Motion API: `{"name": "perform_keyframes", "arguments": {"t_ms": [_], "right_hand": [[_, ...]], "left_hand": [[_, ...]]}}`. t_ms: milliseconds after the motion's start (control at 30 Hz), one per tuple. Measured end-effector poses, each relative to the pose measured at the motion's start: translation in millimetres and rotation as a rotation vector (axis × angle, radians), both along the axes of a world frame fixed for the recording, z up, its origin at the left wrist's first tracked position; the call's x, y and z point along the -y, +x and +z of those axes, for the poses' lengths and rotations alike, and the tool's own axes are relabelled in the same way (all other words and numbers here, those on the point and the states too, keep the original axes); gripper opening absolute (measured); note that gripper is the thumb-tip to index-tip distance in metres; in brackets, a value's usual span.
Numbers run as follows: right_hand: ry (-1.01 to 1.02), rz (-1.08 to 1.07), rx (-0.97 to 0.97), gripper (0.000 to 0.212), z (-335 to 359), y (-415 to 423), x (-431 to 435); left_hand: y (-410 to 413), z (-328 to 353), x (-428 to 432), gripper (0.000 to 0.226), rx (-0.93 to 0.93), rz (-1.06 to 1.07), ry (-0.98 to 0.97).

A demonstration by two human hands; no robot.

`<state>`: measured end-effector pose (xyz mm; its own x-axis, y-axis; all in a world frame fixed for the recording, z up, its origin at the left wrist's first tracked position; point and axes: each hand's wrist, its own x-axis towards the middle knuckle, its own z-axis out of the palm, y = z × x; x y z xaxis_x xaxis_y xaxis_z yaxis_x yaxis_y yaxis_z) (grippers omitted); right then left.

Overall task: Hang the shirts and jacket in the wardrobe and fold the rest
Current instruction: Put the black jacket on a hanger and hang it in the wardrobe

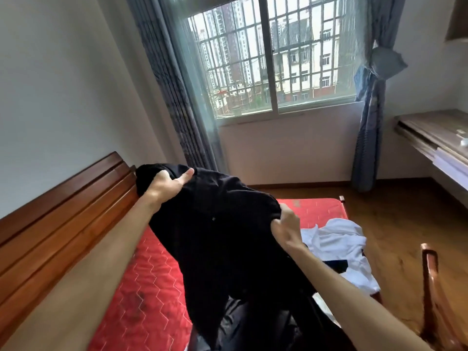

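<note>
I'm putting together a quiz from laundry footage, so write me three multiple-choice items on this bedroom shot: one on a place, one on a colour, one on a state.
1. Where does the white garment lie?
A) on the red mattress, right of the held garment
B) on the floor
C) hung at the window

2. What colour is the garment that is held up?
A) white
B) black
C) blue

3. What are the hands doing?
A) both are open and hold nothing
B) only one holds cloth
C) both grip the black garment

Answers:
1 A: it lies crumpled on the mattress's far right part.
2 B: the lifted cloth is plainly black.
3 C: the left hand and right hand each bunch its upper edge.
</note>
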<state>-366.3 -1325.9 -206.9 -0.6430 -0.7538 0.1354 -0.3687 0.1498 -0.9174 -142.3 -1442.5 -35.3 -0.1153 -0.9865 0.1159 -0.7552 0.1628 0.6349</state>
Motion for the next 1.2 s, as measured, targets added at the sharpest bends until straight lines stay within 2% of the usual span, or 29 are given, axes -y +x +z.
{"name": "perform_keyframes", "arguments": {"t_ms": [100,167,200,233,300,333,400,433,500,533,633,700,733,800,867,933,1000,1033,1100,1133,1167,1200], "right_hand": [[-0.084,0.028,-0.022,0.017,37.9,-3.6,12.2],[-0.13,0.012,-0.051,0.014,62.0,-5.1,20.7],[-0.161,0.017,-0.054,0.013,73.4,-5.0,23.6],[-0.185,0.036,-0.062,0.016,83.2,-3.8,26.0],[-0.182,0.157,-0.14,0.017,97.1,4.2,26.9],[-0.156,0.242,-0.22,0.018,99.4,10.9,26.0],[-0.112,0.382,-0.348,0.02,97.8,23.6,22.3],[-0.118,0.426,-0.351,0.018,95.4,27.2,20.0],[-0.147,0.471,-0.344,0.014,89.1,25.7,19.2],[-0.157,0.482,-0.366,0.014,87.4,24.1,18.3],[-0.162,0.495,-0.389,0.021,82.7,11.9,14.3],[-0.115,0.471,-0.24,0.038,79.4,-7.9,8.5],[-0.082,0.44,-0.161,0.042,74.9,-22.3,4.1],[-0.031,0.36,-0.129,0.032,58.3,-53.8,-10.6],[0.127,0.398,-0.109,0.017,31.4,-73.4,-31.7],[0.451,0.555,-0.125,0.013,-3.8,-71.3,-50.8],[0.69,0.577,-0.166,0.028,-45.7,-61.3,-60.1],[0.74,0.518,-0.167,0.044,-63.6,-56.2,-59.9],[0.713,0.398,-0.135,0.098,-84.5,-45.5,-53.4],[0.661,0.384,-0.113,0.116,-90.0,-41.6,-47.2],[0.597,0.388,-0.076,0.121,-88.9,-37.0,-39.5],[0.512,0.404,-0.032,0.117,-86.8,-33.1,-30.1]], "left_hand": [[-7.8,-23.2,-19.0,0.095,0.297,-0.176,0.27],[-15.0,-49.2,-31.0,0.133,0.499,-0.265,0.314],[-22.6,-63.4,-40.0,0.141,0.52,-0.301,0.302],[-32.4,-77.0,-51.7,0.145,0.454,-0.37,0.243],[-57.2,-97.8,-72.6,0.15,0.137,-0.517,0.017],[-66.7,-104.5,-75.5,0.147,-0.047,-0.518,-0.096],[-73.5,-104.7,-67.3,0.121,-0.295,-0.469,-0.283],[-71.9,-100.4,-60.8,0.101,-0.309,-0.459,-0.362],[-68.9,-93.4,-53.1,0.063,-0.196,-0.486,-0.459],[-70.1,-92.8,-52.1,0.052,-0.136,-0.498,-0.479],[-77.2,-93.7,-45.7,0.053,-0.037,-0.517,-0.465],[-75.8,-93.5,-34.0,0.049,0.011,-0.518,-0.447],[-72.4,-91.8,-30.2,0.036,0.022,-0.499,-0.444],[-64.8,-89.6,-24.3,0.008,-0.002,-0.404,-0.43],[-62.5,-86.0,-21.0,0.011,-0.085,-0.295,-0.372],[-65.5,-77.8,-18.9,0.021,-0.219,-0.203,-0.243],[-71.6,-62.6,-20.0,0.026,-0.51,-0.148,-0.05],[-73.8,-54.3,-21.2,0.025,-0.657,-0.132,0.053],[-73.2,-38.7,-23.0,0.023,-0.81,-0.135,0.184],[-70.9,-31.8,-24.4,0.025,-0.829,-0.155,0.233],[-68.1,-25.2,-27.9,0.027,-0.827,-0.179,0.271],[-64.8,-20.4,-30.3,0.028,-0.822,-0.21,0.297]]}}
